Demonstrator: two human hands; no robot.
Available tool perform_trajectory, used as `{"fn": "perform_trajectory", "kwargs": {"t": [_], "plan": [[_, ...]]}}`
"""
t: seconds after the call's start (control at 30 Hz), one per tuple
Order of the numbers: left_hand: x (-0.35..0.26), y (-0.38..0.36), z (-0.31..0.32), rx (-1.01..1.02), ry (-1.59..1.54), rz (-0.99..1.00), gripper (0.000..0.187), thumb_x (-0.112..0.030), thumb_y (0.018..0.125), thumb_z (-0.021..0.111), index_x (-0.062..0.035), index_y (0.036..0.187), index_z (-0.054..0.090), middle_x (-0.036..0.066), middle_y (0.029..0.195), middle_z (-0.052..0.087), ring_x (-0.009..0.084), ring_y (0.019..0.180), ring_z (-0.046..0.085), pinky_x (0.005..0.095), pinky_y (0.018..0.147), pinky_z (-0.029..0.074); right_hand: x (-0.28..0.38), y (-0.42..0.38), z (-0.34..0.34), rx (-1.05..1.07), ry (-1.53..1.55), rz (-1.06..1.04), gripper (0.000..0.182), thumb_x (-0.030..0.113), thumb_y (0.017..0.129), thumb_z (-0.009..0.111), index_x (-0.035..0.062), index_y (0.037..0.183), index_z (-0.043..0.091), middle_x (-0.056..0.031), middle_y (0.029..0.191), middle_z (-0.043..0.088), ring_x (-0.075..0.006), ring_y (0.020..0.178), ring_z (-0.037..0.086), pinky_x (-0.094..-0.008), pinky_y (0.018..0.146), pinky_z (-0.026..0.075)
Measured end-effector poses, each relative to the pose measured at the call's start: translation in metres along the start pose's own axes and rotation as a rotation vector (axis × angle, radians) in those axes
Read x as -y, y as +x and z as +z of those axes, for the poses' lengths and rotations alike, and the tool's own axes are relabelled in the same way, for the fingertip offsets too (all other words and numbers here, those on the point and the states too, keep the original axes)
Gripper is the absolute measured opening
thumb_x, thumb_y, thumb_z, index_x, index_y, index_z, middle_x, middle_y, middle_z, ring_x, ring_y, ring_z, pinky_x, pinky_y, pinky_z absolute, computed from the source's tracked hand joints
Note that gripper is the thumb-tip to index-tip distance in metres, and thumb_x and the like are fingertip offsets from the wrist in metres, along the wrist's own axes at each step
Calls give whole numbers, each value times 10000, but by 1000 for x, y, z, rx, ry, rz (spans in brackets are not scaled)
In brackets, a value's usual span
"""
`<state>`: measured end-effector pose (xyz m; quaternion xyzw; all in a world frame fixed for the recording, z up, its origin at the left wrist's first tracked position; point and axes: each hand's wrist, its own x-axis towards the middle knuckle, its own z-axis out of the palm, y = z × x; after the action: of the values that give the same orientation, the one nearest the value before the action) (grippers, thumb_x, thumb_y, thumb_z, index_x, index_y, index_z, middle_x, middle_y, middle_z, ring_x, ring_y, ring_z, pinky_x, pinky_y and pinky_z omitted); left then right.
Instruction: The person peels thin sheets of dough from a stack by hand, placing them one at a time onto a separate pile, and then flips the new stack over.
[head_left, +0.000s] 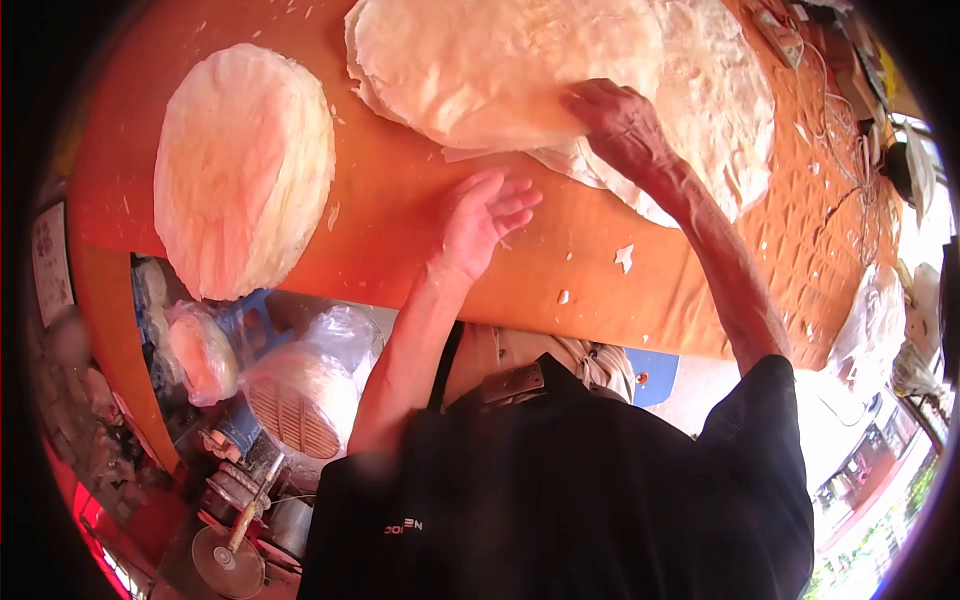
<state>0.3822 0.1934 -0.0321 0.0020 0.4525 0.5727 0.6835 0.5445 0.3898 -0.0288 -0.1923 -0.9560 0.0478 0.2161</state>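
Two piles of thin, pale, round flat sheets lie on an orange-covered table (400, 240). The large overlapping sheets (500, 70) are at the top centre and right. My right hand (620, 125) is on their near part, fingers bent down at the surface; whether they pinch an edge is not clear. My left hand (485, 215) is just in front of these sheets, over the table, palm up, fingers apart, holding nothing. A separate oval stack (240, 170) lies at the left, partly over the table's near edge.
White scraps (624, 258) dot the table. Cables (850, 150) run along its right side. Below the near edge at the left are a woven basket in clear plastic (300, 410), a plastic-wrapped bundle (203, 355) and a round metal lid (228, 562). A plastic bag (868, 315) hangs at the right.
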Motion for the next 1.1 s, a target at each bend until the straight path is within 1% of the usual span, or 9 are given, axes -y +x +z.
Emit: {"fn": "perform_trajectory", "kwargs": {"t": [0.13,0.23,0.4,0.53,0.63,0.83,0.97,1.0,1.1], "plan": [[6,12,13,62,-151,113,295,-149,959,545,-25,1222,501,189,1224,575,309,1164,573,381,943,510,13,8,-11,25,20,71,208,13,716,588,70,910,636,-70,851,654,-251,839,622,-371,717,526],[13,23,19,109,-216,192,266,-148,958,548,-26,1191,510,178,1187,588,299,1141,584,387,958,509,30,10,5,84,-4,33,146,45,713,600,73,855,617,-60,805,627,-250,807,607,-379,710,520],[9,33,23,-83,-161,278,196,-123,943,571,-18,1106,538,163,1094,619,273,1045,621,384,923,544,40,29,15,106,16,25,59,112,734,597,91,785,579,-49,775,579,-229,826,584,-367,685,470],[-1,48,23,-158,-192,342,254,-90,927,580,12,1156,539,166,1064,629,290,988,635,388,896,563,33,41,20,99,-48,19,224,82,727,596,79,948,632,-38,810,606,-232,828,582,-362,697,480],[-12,54,18,-138,-218,341,239,-44,901,574,22,1130,556,153,1078,628,304,1000,626,401,909,558,41,37,27,189,-10,53,377,150,696,682,92,1065,631,-73,1014,615,-266,999,574,-404,816,487],[-19,50,21,-115,-93,343,225,-15,879,559,-10,1103,584,116,1110,624,259,1022,612,422,916,523,32,26,16,6,77,57,572,231,686,744,121,1226,591,-116,1225,557,-334,1198,501,-480,984,412],[-32,56,29,-116,-70,396,200,-59,902,560,-27,1097,583,103,1096,629,235,1029,607,430,949,477,34,34,32,-49,-34,58,481,251,709,723,102,1149,599,-103,1076,576,-299,1099,532,-456,881,441],[-36,56,29,-108,-99,397,195,-71,910,557,-30,1099,581,101,1090,631,232,1032,605,431,959,466,28,35,43,-105,-81,31,432,171,697,699,96,1108,588,-94,1055,578,-274,1048,554,-426,829,451],[-43,53,25,-17,-48,388,202,-96,935,539,-30,1124,567,115,1088,635,233,1034,613,411,940,492,15,47,49,41,-104,89,359,42,704,595,96,1056,643,-81,1123,609,-267,1065,580,-419,806,487]]}}
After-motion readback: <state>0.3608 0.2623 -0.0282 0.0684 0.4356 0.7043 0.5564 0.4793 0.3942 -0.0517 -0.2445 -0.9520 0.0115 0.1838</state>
